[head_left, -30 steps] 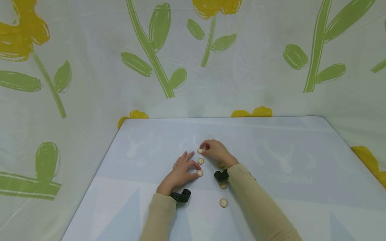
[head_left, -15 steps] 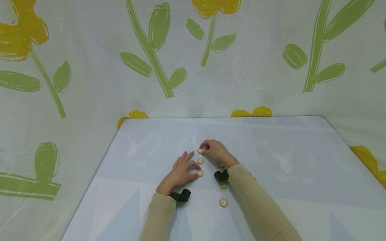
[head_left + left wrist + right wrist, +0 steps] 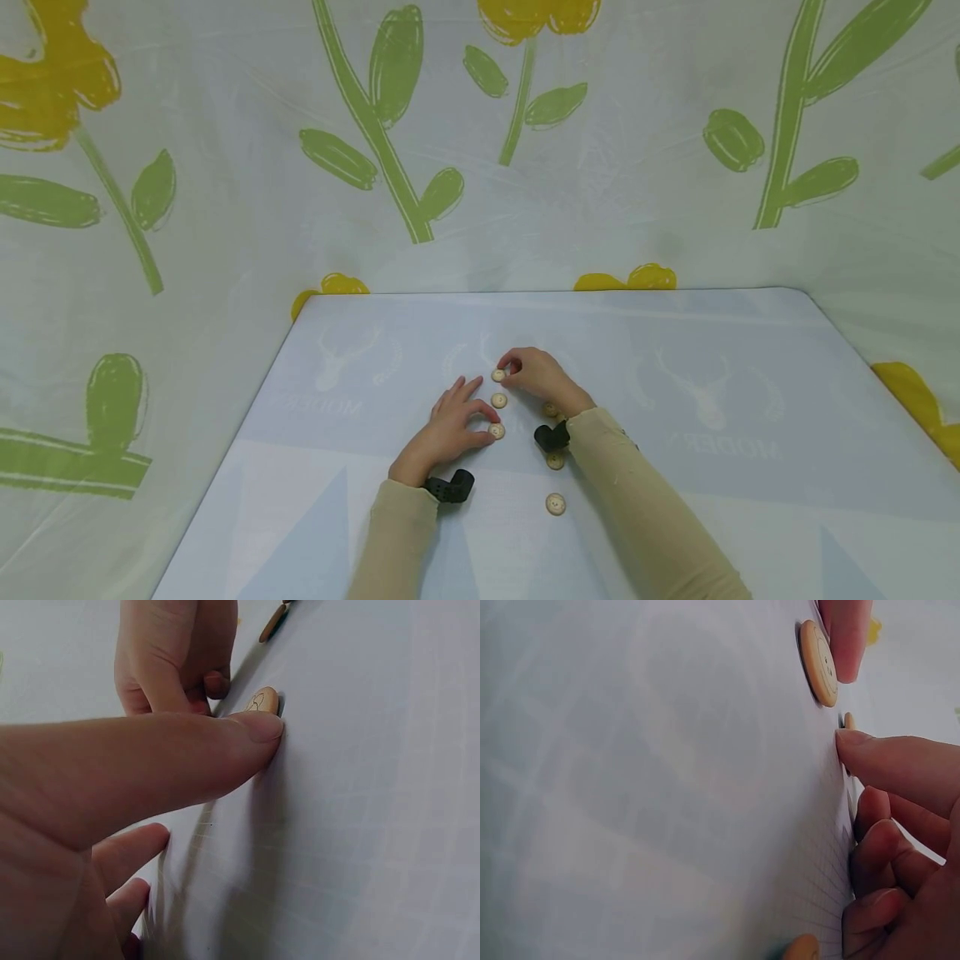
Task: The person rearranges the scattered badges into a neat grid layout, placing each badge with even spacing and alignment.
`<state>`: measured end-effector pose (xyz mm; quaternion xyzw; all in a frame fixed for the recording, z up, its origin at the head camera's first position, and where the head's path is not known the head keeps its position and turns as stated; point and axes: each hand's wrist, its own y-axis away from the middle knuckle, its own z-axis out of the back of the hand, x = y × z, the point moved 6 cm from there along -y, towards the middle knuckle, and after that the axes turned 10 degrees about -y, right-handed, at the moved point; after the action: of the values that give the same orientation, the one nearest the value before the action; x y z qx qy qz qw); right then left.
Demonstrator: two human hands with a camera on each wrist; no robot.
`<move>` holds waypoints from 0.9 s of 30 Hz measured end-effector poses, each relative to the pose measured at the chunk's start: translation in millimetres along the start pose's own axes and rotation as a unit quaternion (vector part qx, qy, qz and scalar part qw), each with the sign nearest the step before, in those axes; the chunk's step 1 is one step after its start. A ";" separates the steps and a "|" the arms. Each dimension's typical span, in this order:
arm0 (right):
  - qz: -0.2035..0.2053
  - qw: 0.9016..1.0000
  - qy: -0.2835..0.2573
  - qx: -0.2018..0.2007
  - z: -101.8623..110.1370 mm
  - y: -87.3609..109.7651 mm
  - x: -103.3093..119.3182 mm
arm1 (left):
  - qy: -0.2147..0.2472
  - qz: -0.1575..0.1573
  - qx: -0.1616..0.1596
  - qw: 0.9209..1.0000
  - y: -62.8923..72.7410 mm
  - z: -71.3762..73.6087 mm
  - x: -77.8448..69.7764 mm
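In the head view my left hand [image 3: 448, 427] pinches a small round wooden disc [image 3: 497, 431] between thumb and index finger, its other fingers spread on the table. Dark lines mark the disc's face; in the left wrist view the thumb covers part of this disc [image 3: 264, 698]. Farther back, my right hand [image 3: 536, 373] holds a similar disc [image 3: 498, 376] by its edge with thumb and index finger. Between the two hands lies another disc [image 3: 499, 401], touched by neither. In the right wrist view, the right thumb [image 3: 892, 759] lies low over the white surface.
Under the right wrist and sleeve, a disc [image 3: 551, 410] shows partly hidden. Closer to the front are another disc [image 3: 555, 461] and a third disc [image 3: 556, 504]. The pale printed table [image 3: 720, 350] meets a flower-patterned cloth [image 3: 637, 200] at its far edge.
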<state>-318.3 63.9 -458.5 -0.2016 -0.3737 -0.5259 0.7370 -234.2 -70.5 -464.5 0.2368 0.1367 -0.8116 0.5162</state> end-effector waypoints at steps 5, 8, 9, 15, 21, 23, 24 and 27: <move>-0.009 1.000 0.001 0.001 -0.7 -0.5 -0.6 | -0.001 0.000 0.000 1.000 -0.3 -0.6 0.9; -0.013 1.000 0.000 0.001 -0.7 -0.6 -1.0 | -0.001 -0.001 -0.001 1.000 0.2 -0.2 0.6; -0.014 1.000 -0.001 0.000 -0.8 -0.7 -1.1 | -0.002 -0.002 -0.001 1.000 0.3 0.1 0.4; -0.020 1.000 0.000 -0.001 -1.1 -0.6 -1.3 | -0.003 0.000 0.001 1.000 0.2 0.0 0.4; -0.022 1.000 -0.001 -0.002 -1.2 -0.8 -2.2 | 0.001 0.001 0.002 1.000 0.3 -0.5 0.8; -0.021 1.000 -0.001 -0.003 -1.2 -0.9 -2.8 | 0.000 0.000 0.001 1.000 0.3 -0.4 0.7; -0.020 1.000 -0.001 -0.003 -1.0 -1.0 -3.1 | -0.001 -0.001 0.001 1.000 0.3 -0.4 0.6; -0.021 1.000 -0.001 -0.002 -0.8 -0.7 -3.6 | -0.002 -0.004 0.000 1.000 0.2 -0.1 0.2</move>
<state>-319.3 65.3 -461.8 -0.1961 -0.3778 -0.5413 0.7251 -234.1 -70.7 -464.7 0.2345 0.1364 -0.8143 0.5132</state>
